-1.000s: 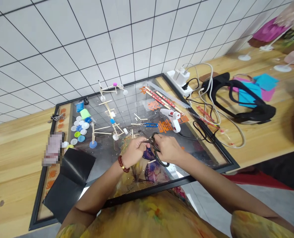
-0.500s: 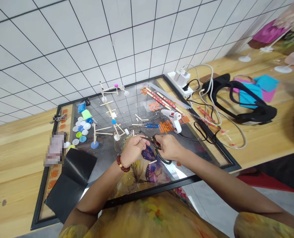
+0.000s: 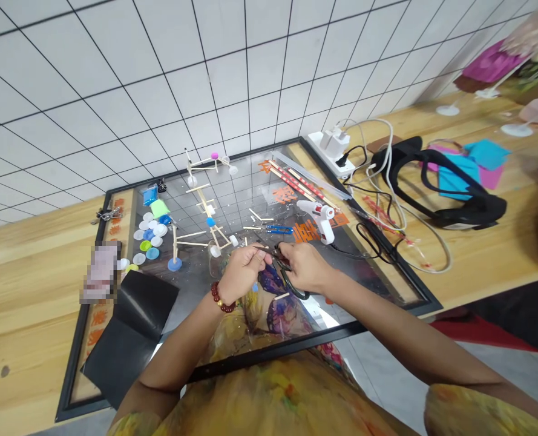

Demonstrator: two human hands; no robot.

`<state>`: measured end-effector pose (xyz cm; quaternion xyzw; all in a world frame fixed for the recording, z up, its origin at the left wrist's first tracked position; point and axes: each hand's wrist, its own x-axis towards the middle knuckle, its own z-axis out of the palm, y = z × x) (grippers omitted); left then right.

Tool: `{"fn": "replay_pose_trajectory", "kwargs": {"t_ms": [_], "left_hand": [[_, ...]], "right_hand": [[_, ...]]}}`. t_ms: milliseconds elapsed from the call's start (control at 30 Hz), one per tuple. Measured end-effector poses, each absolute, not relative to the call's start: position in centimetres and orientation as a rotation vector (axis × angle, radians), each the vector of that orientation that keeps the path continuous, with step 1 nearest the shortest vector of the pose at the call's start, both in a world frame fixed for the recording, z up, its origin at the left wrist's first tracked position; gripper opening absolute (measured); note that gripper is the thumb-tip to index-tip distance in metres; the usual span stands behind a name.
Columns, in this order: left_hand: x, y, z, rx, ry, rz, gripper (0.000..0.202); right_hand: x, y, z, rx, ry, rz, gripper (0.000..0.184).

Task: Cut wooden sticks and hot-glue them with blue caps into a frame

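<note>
One pair of black-handled metal scissors (image 3: 282, 261), centre of frame.
Right hand (image 3: 308, 267): fingers curled round handles. Left hand (image 3: 240, 274): fingers pinched together at blades, anything held unclear. Best: fingertips clear of cutting line.

From our black-handled metal scissors (image 3: 281, 261), we have the white pistol-shaped plastic glue gun (image 3: 324, 227) at one o'clock, the pale wooden stick frame (image 3: 210, 222) at ten and the folded black sheet (image 3: 127, 339) at eight o'clock
</note>
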<state>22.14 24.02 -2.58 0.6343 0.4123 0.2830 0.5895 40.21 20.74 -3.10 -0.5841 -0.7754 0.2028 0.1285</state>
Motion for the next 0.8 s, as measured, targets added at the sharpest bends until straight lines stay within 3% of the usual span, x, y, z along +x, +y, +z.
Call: {"fn": "replay_pose_trajectory", "kwargs": {"t_ms": [200, 333, 800], "left_hand": [[21.8, 24.8, -2.3, 1.52, 0.958, 0.574, 0.029], [21.9, 24.3, -3.0, 1.686, 1.006, 0.54, 0.02], [22.3, 24.4, -3.6, 1.485, 0.988, 0.6, 0.031]], "right_hand": [[40.7, 20.7, -3.6, -1.743, -2.263, 0.551, 0.01], [40.5, 20.2, -2.3, -1.836, -2.348, 0.419, 0.018], [41.1, 20.5, -4.1, -1.753, -2.263, 0.563, 0.011]]}}
